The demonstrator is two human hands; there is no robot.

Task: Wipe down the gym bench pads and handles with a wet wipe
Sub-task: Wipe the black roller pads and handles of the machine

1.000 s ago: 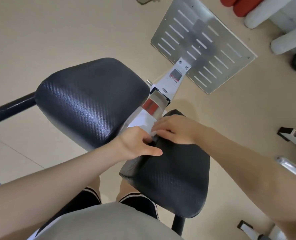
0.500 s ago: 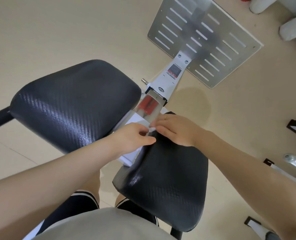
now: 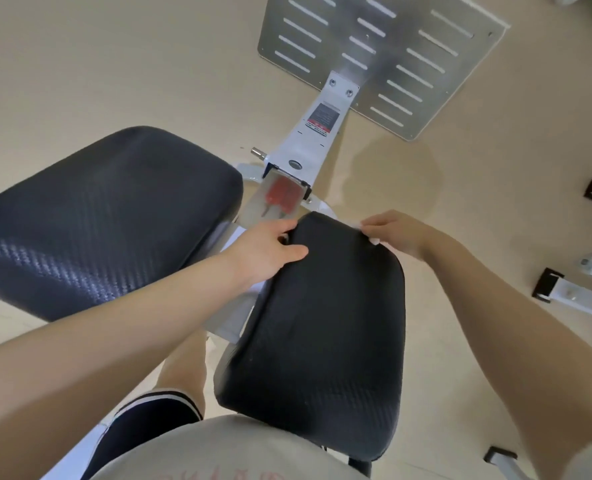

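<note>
— So, where were the hands at that moment?

— Both were at the far end of the right pad (image 3: 322, 323). The left hand (image 3: 263, 252) gripped the pad's far left corner, thumb lying on top and fingers curled over the edge out of sight. The right hand (image 3: 393, 232) was at the far right corner, fingers bent down over the rim.

— And the wipe?

— Only a sliver of white (image 3: 355, 224) showed by the right fingertips, at the pad's far edge. I took that for the wipe, pinched or pressed under that hand, though most of it was hidden, so I couldn't tell how firmly it was held.

— Which step was that, would you say?

— Wiping the far edge of the right pad, I'd judge, with the left hand steadying it. The top face looked mostly untouched by either hand.

— What did the next move call for?

— Drawing the wipe along that rim or back across the top toward the body, keeping it flat so it didn't bunch. The left pad (image 3: 104, 216) lay just beside, apart from both hands, and looked to be waiting. Beyond them stood the white frame (image 3: 317, 140) and the slotted metal plate (image 3: 374, 46) on the floor. No handles were clearly in view.
</note>
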